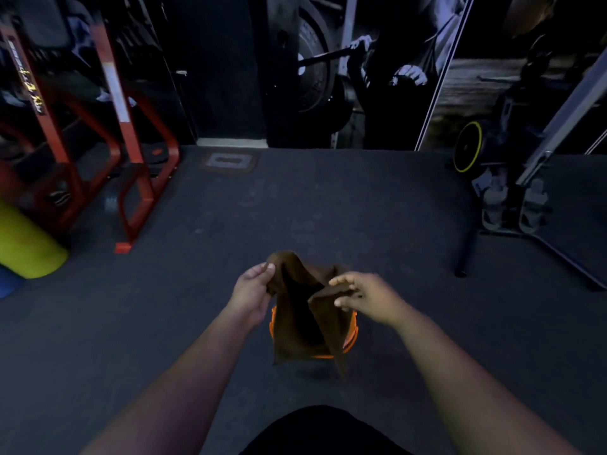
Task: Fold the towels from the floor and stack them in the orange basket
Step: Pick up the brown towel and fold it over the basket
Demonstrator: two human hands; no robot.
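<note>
Both bare arms reach out over the dark floor (197,323). Left hand (253,292) and right hand (364,297) each pinch a top corner of a brown towel (302,320). It hangs down and hides most of the orange basket (350,336) behind it; the right hand looks blurry.

Two hands (253,289) (364,297), one brown towel (305,323), one orange basket (349,338).
</note>
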